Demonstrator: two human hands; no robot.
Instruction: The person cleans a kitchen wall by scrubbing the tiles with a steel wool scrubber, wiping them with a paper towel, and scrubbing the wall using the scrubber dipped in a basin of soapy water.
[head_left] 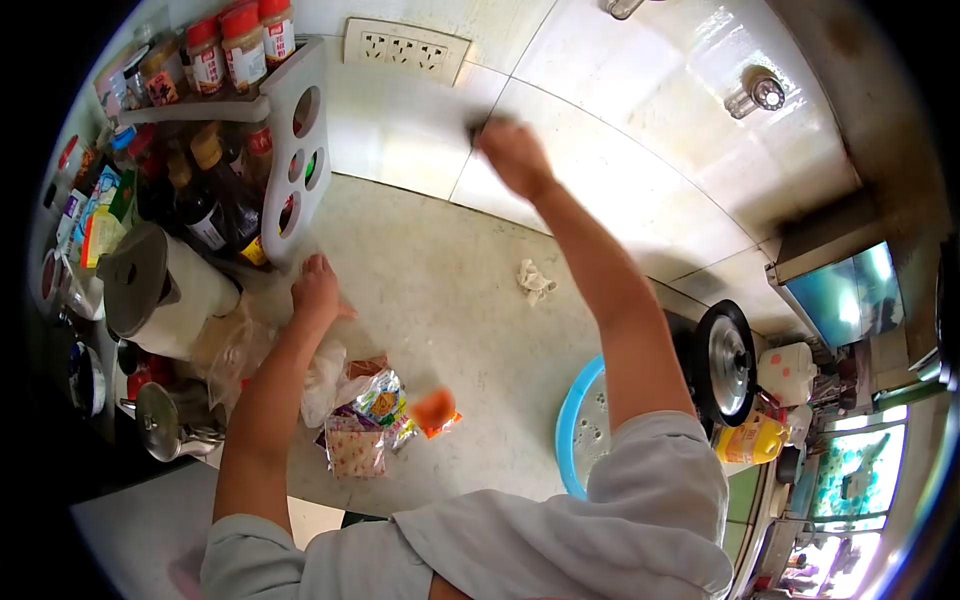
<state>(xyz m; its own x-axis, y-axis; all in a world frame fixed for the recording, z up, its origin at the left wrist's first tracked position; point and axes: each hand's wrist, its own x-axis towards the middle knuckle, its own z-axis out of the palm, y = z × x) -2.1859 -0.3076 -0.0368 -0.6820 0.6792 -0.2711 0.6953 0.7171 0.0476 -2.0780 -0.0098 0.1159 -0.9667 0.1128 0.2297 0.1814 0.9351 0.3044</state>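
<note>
My right hand [513,158] is raised to the white tiled wall [400,125], blurred by motion. Its fingers are closed, and a small dark patch shows at their far side; I cannot make out what it is. Low on the left, my left hand [318,292] leans on the grey countertop [450,270] beside the spice rack [297,150], thumb stretched out, holding nothing. A crumpled whitish wad [535,282] lies on the counter below my right forearm. Packaged snacks [357,448] and a clear plastic bag [325,380] lie close to my left forearm.
A blue basin [566,430] with sudsy water stands under my right arm. At left are sauce bottles [205,215], a lidded pitcher [170,290] and a metal kettle [172,420]. A lidded black pan [728,362] and a yellow oil jug [752,440] stand at right. Sockets [405,50] are on the wall.
</note>
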